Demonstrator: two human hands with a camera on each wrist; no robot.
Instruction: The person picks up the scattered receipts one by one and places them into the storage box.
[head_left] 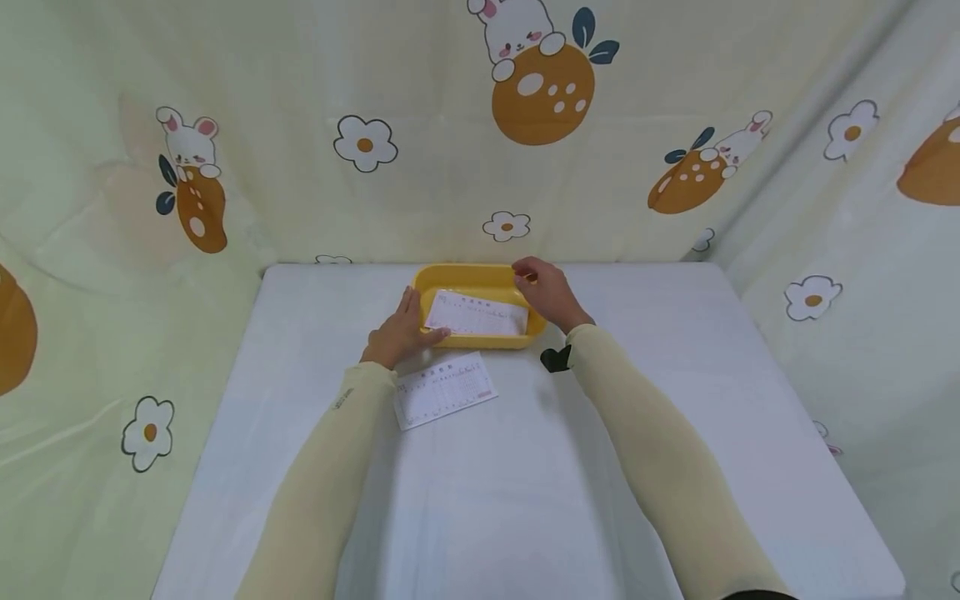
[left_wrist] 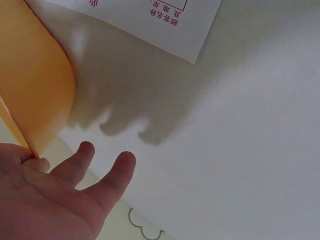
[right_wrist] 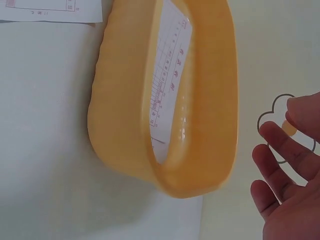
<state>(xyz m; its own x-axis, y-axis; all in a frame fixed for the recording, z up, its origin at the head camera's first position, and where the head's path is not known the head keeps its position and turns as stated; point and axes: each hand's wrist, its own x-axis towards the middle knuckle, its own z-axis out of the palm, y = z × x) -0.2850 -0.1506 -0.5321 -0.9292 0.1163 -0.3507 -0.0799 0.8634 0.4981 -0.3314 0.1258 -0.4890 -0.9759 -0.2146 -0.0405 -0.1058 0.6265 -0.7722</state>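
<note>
A yellow plastic basket (head_left: 480,277) sits at the back of the white table, with a printed paper slip (head_left: 476,315) lying inside it. My left hand (head_left: 397,333) is at the basket's left end, its thumb by the front rim and its other fingers along the left side. In the left wrist view, two fingers (left_wrist: 117,175) extend past the basket wall (left_wrist: 37,75). Over the basket's right end, my right hand (head_left: 551,293) has loosely bent fingers and holds nothing. The right wrist view shows it apart from the basket (right_wrist: 120,100).
A second printed slip (head_left: 447,390) lies flat on the table in front of the basket, partly beneath the left wrist. A patterned curtain (head_left: 420,200) hangs behind the table (head_left: 525,492) and along both sides. A black piece (head_left: 557,359) shows beside the right sleeve.
</note>
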